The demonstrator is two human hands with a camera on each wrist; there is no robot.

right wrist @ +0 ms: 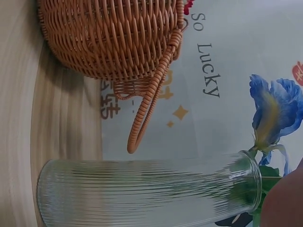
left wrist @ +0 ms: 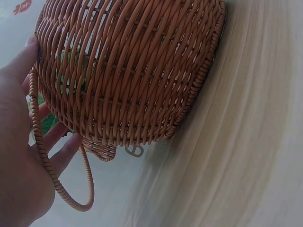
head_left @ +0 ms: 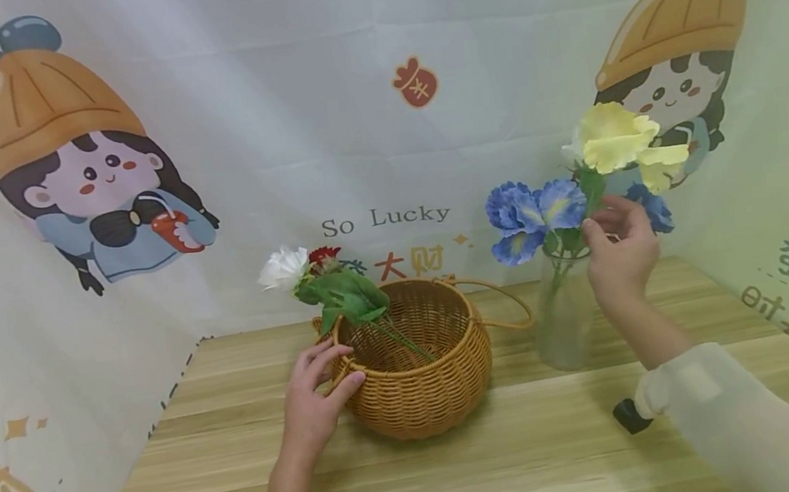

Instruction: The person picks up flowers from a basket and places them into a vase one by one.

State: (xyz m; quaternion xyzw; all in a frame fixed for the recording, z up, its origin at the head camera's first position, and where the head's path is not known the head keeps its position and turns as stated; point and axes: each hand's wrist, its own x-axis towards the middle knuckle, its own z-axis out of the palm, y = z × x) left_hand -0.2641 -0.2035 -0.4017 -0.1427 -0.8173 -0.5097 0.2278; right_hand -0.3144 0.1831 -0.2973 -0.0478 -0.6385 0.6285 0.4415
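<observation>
A round brown wicker basket [head_left: 425,406] stands mid-table with loop handles at its sides. My left hand [head_left: 314,400] holds its left rim, thumb in front; in the left wrist view, the fingers [left wrist: 68,149] reach past the loop handle [left wrist: 49,175]. A white flower [head_left: 284,269] and a dark red flower [head_left: 324,259] lean out of the basket, stems inside. To the right, a clear ribbed glass vase [head_left: 564,331] holds blue flowers [head_left: 537,213]. At the vase mouth my right hand [head_left: 623,256] pinches the stem below a yellow flower [head_left: 617,137]; the exact contact is partly hidden.
The wood-grain table [head_left: 486,468] meets a printed white cloth backdrop [head_left: 314,106] at the back and sides. The basket's right loop handle [head_left: 504,298] juts toward the vase. Another blue flower [head_left: 650,206] shows behind my right hand.
</observation>
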